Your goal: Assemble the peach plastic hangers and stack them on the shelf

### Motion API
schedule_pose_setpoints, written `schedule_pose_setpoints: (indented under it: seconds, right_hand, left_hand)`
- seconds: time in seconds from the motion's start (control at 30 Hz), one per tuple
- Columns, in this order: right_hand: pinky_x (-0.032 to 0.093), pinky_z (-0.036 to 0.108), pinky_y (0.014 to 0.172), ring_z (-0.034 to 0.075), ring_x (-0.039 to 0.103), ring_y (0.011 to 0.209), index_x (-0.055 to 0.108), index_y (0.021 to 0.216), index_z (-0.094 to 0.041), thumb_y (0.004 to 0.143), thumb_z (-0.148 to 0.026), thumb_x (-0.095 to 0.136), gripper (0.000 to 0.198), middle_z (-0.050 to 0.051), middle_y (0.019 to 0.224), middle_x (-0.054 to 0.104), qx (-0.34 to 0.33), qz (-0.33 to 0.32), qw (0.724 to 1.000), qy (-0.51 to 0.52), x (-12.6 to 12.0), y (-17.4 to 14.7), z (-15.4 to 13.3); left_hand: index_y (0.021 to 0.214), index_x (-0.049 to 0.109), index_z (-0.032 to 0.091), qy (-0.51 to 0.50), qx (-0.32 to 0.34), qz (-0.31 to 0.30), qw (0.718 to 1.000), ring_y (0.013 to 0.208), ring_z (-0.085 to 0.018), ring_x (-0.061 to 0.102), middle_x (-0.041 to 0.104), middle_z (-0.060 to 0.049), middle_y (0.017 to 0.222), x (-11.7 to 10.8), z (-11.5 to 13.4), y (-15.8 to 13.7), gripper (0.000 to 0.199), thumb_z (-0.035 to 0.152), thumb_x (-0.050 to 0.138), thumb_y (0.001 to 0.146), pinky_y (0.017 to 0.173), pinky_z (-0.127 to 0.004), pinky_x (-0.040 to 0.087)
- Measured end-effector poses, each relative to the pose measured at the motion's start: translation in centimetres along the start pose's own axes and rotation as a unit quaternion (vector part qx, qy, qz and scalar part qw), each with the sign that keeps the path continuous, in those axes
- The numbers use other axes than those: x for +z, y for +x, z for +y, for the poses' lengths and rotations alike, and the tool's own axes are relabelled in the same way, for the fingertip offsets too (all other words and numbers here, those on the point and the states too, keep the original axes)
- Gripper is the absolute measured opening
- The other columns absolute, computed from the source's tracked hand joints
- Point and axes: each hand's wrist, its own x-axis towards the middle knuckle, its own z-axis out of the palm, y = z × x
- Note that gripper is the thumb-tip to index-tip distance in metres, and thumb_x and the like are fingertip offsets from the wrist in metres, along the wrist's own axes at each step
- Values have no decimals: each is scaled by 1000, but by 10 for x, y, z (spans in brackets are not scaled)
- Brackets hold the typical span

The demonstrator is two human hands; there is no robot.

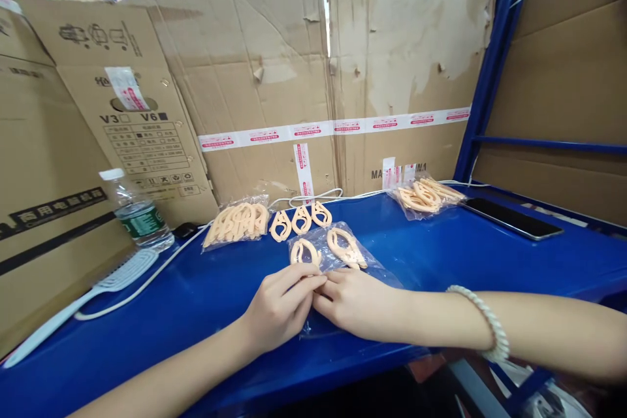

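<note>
My left hand (281,304) and my right hand (357,304) meet at the middle of the blue table, fingertips pinched together on a clear plastic bag (379,269). The exact pinch point is hidden behind my fingers. Just beyond them, a peach-coloured folded hanger (298,252) and a second folded hanger (345,247) lie at the bag; whether they are inside it or on top I cannot tell. Farther back, three folded hangers (300,219) stand side by side in a row.
Bagged hangers (238,222) lie at back left, another bagged bundle (424,197) at back right. A phone (512,217) is right of that. On the left are a water bottle (140,215), a hairbrush (93,290) and a white cable (142,289). Cardboard (264,98) walls the back.
</note>
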Motion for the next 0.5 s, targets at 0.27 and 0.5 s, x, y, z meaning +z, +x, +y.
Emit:
schedule_pose_setpoints:
  seconds: [0.27, 0.5]
  right_hand:
    - [53, 29, 68, 17, 67, 76, 65, 106, -10, 79, -2, 48, 33, 10, 93, 71, 61, -137, 959, 241, -70, -13, 30]
    - [45, 33, 95, 19, 57, 112, 57, 123, -11, 77, 2, 46, 49, 13, 123, 62, 115, 33, 967, 225, -25, 34, 136]
  left_hand:
    - [100, 61, 16, -9, -11, -25, 1000, 85, -16, 65, 67, -8, 93, -2, 2, 5, 27, 2, 46, 82, 73, -27, 55]
    - [86, 59, 17, -5, 13, -73, 997, 72, -14, 60, 66, -5, 86, -2, 3, 3, 21, 3, 44, 81, 62, -25, 48]
